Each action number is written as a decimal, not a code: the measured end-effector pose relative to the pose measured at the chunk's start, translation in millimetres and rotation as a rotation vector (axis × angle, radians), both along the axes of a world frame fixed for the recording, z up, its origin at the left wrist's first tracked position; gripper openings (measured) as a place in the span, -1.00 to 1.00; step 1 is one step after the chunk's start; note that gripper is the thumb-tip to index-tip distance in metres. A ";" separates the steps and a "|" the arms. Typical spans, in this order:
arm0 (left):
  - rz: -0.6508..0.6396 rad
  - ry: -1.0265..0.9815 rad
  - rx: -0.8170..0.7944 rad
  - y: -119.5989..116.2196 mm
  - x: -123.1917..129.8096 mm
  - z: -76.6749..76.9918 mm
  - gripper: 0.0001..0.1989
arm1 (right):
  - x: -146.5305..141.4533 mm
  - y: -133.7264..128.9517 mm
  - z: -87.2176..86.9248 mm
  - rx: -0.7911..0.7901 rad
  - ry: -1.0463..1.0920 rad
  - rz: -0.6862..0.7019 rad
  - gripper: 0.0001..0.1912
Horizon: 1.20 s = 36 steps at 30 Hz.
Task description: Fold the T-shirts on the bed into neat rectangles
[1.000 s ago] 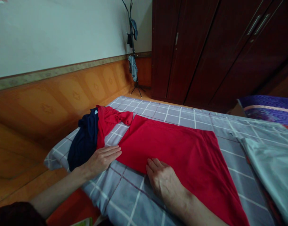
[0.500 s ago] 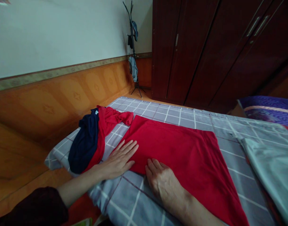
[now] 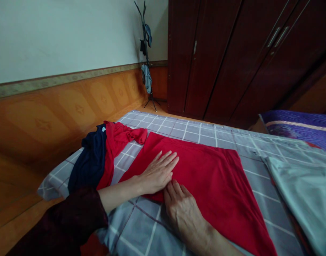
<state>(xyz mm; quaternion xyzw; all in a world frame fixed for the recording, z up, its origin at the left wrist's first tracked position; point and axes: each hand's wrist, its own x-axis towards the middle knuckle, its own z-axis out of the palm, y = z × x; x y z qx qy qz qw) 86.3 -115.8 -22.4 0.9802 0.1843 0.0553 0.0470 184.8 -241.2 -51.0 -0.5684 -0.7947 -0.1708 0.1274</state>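
Observation:
A red folded garment (image 3: 202,170) lies spread out on the bed. My left hand (image 3: 160,173) rests flat on its left part, fingers stretched out and side by side. Just to the right, my right hand (image 3: 182,209) is at the garment's near edge, its bent fingers pressed together on the cloth; its thumb is hidden. The fingertips of the right hand are close to the left hand's thumb side. Left of the garment lies a crumpled heap of red cloth (image 3: 118,138) and dark blue cloth (image 3: 89,160), with a small white tag on it.
A grey checked sheet (image 3: 176,128) covers the bed. Pale grey-green cloth (image 3: 298,185) lies at the right. Behind stand a dark red wardrobe (image 3: 205,64) and a coat rack (image 3: 147,49) with things hung on it. Purple bedding (image 3: 298,122) shows at far right.
My left hand has slid right and slightly away over the red garment, close to my right hand. The right hand stays at the near edge. The view has shifted slightly.

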 end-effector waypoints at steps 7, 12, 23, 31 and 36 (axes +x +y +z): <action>0.058 -0.027 -0.015 16.1 8.0 -23.0 -0.48 | -0.6 -2.7 -2.4 0.015 -0.069 -0.061 -0.57; 0.035 -0.040 0.008 15.3 5.3 -24.4 -0.49 | 3.1 -16.0 3.8 0.021 -0.146 -0.179 -0.49; 0.022 -0.104 0.036 16.9 4.4 -31.9 -0.49 | 61.3 -105.7 2.1 0.066 -0.314 -0.476 -0.31; 0.012 -0.131 0.021 17.9 3.8 -33.9 -0.49 | 60.9 -116.4 6.2 0.009 -0.157 -0.492 -0.16; 0.017 -0.106 0.029 18.4 3.6 -33.6 -0.48 | 40.8 -73.8 7.6 -0.079 -0.211 -0.414 -0.36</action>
